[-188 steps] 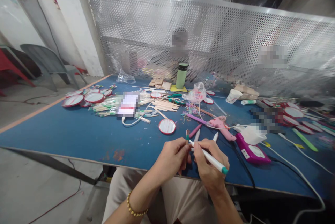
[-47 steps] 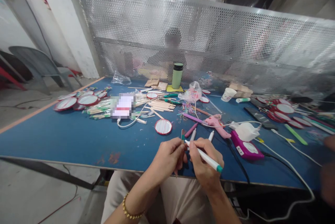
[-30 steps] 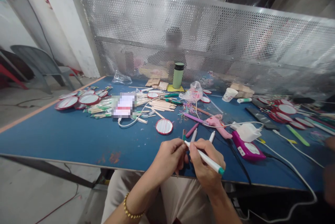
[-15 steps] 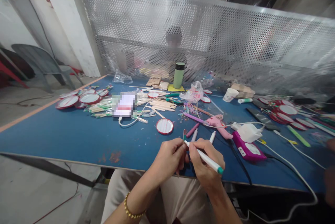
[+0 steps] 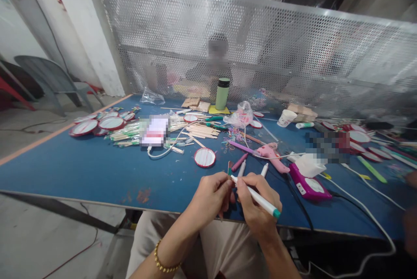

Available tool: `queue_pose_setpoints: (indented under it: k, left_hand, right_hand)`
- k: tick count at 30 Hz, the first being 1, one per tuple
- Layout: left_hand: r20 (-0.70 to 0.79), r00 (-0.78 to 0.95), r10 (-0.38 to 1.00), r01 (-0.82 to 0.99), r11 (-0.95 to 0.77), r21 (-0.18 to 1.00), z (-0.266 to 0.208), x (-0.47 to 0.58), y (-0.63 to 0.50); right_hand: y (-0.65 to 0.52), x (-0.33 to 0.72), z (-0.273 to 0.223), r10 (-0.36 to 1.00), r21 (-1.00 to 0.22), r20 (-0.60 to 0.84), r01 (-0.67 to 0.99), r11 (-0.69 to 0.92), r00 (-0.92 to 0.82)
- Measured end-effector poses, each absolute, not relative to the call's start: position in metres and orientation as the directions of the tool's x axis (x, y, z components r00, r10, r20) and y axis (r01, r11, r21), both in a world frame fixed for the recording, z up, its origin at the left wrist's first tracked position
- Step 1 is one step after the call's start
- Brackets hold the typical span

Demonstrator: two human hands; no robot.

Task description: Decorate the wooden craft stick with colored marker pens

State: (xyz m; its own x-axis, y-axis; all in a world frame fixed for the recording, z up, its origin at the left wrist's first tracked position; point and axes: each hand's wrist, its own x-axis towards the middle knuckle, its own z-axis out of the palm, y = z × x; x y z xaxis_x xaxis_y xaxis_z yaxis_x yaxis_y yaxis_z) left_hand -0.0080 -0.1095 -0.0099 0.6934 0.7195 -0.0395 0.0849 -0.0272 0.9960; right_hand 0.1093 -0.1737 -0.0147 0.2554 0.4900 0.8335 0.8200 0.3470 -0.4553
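My right hand [image 5: 259, 203] grips a white marker pen [image 5: 260, 200] with a green end, its tip pointing left at my left hand. Pinched in the fingers of my left hand [image 5: 213, 194] is a thin flat wooden stick [image 5: 230, 166], its upper end dark green and brownish. The pen tip meets or nearly meets the stick just above my left fingertips; actual contact I cannot make out. Just beyond my hands lie a purple pen [image 5: 240, 162] and two pale marker pens [image 5: 242, 168]. A round white disc with a red rim [image 5: 205, 157] rests farther left.
A pink glue gun [image 5: 273, 157], a magenta power strip [image 5: 309, 185] and white cables lie to the right. Loose wooden sticks [image 5: 200, 130], a phone [image 5: 155, 130] and red-rimmed discs [image 5: 84, 127] spread across the blue table [image 5: 97, 170]. Behind stand a green bottle [image 5: 222, 94] and a perforated metal screen [image 5: 169, 22].
My right hand and the marker have shifted slightly to the right. My left hand and the stick look almost unmoved.
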Motion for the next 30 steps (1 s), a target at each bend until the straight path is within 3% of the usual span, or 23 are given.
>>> queue_pose_setpoints:
  k: [30]
  left_hand:
    - [-0.044, 0.689, 0.723, 0.082, -0.018, 0.996, -0.0082, -0.0076, -0.1095]
  right_hand:
    - [-0.1730, 0.1094, -0.0156, 0.489, -0.474, 0.827, 0.810, 0.345, 0.276]
